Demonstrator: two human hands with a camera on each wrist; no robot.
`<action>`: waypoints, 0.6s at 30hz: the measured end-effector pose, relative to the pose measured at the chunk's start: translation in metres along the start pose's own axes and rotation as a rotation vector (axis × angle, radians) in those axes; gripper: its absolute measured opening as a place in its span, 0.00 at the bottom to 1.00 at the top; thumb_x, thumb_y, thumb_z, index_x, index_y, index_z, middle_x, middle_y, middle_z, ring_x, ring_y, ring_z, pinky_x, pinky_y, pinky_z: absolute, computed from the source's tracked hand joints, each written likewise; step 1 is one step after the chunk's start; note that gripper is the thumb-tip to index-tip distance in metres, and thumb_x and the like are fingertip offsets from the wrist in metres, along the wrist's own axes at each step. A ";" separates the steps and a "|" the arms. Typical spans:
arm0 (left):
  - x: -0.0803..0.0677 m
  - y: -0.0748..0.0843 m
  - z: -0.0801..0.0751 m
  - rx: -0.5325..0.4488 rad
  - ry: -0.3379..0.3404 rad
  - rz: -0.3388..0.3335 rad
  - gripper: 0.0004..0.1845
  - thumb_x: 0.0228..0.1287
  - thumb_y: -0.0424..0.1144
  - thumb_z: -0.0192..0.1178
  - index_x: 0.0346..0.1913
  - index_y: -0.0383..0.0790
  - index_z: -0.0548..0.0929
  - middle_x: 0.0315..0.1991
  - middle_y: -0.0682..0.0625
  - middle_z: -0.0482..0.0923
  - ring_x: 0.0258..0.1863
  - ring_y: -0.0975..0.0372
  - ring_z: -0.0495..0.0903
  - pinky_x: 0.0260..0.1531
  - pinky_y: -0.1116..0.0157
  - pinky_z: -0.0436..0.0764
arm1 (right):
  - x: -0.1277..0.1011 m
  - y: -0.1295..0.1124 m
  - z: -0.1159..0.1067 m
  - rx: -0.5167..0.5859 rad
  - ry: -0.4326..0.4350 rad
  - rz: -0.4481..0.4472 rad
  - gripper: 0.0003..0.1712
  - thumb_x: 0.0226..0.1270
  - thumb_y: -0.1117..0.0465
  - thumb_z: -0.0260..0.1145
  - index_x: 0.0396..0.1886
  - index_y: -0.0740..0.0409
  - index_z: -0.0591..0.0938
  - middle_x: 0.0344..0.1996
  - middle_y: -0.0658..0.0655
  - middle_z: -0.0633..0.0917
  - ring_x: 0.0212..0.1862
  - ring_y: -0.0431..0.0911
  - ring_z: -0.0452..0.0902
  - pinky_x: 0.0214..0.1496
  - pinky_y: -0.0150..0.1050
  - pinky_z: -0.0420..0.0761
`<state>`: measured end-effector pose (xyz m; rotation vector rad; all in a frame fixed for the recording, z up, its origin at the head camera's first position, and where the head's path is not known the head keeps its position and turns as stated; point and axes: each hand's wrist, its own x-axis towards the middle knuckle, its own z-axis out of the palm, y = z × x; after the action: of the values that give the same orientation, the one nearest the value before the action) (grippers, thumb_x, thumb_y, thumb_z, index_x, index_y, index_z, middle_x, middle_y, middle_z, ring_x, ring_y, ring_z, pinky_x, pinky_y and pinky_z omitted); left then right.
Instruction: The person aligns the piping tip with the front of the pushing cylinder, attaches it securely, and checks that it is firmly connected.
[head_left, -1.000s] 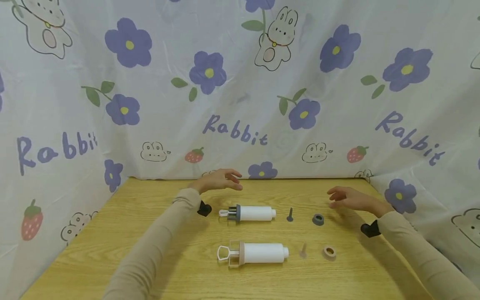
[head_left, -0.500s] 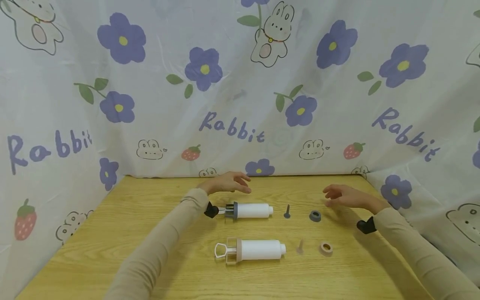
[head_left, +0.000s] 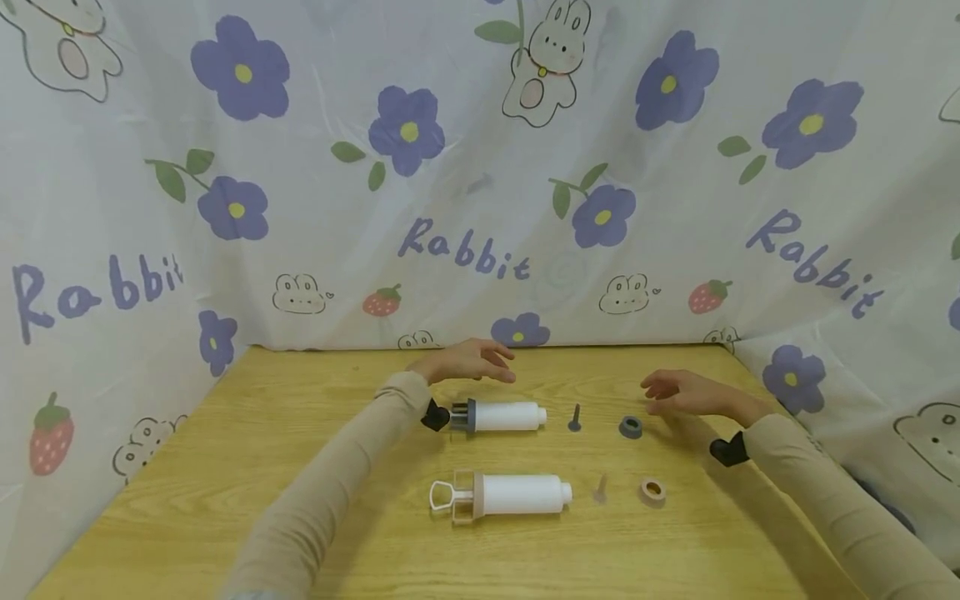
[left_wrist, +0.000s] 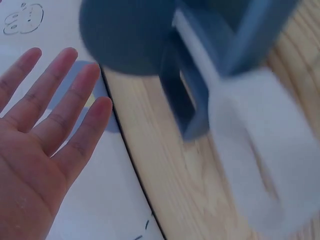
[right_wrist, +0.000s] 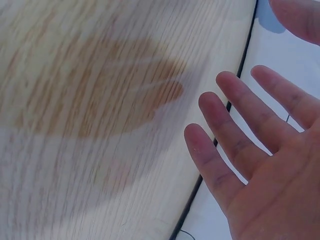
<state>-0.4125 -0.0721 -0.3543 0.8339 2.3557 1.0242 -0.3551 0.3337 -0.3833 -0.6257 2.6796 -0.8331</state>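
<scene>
My left hand hovers above the far side of a syringe-like press with a white barrel and grey collar. In the left wrist view its fingers are extended and hold nothing, beside the grey collar and white loop handle. My right hand hangs over the table, fingers relaxed, nearest a small grey ring-shaped cap. Between the hands stands a thin grey peg with a round base. The right wrist view shows the right hand holding nothing, above bare wood.
Nearer the front lies a second press with a white barrel and beige collar. A beige peg and a beige ring cap are to its right. A printed curtain rises behind the wooden table.
My left hand has moved right, and its wrist now covers the handle end of the grey-collared press. The right hand has drifted slightly left. The head view has shifted a little.
</scene>
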 end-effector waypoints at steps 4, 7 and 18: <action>0.009 0.002 0.006 -0.006 -0.035 0.011 0.31 0.52 0.57 0.61 0.60 0.56 0.67 0.57 0.52 0.71 0.54 0.59 0.72 0.56 0.50 0.67 | 0.002 0.002 0.000 0.007 -0.001 -0.003 0.33 0.60 0.50 0.61 0.60 0.64 0.65 0.54 0.67 0.73 0.56 0.60 0.69 0.55 0.52 0.71; 0.016 0.005 0.011 0.004 -0.053 0.016 0.31 0.52 0.58 0.61 0.59 0.55 0.68 0.57 0.52 0.71 0.54 0.60 0.72 0.55 0.50 0.68 | 0.003 0.002 0.001 0.017 -0.012 -0.009 0.32 0.60 0.51 0.61 0.59 0.64 0.66 0.54 0.68 0.73 0.56 0.59 0.70 0.55 0.52 0.71; 0.027 0.021 0.031 0.026 -0.081 0.052 0.29 0.52 0.57 0.60 0.58 0.54 0.69 0.54 0.52 0.73 0.51 0.62 0.73 0.54 0.52 0.70 | 0.005 -0.004 0.003 0.010 -0.031 -0.018 0.31 0.61 0.52 0.60 0.59 0.64 0.67 0.54 0.67 0.74 0.54 0.57 0.72 0.54 0.51 0.72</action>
<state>-0.4059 -0.0269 -0.3616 0.9332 2.2953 0.9640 -0.3574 0.3272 -0.3843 -0.6567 2.6442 -0.8340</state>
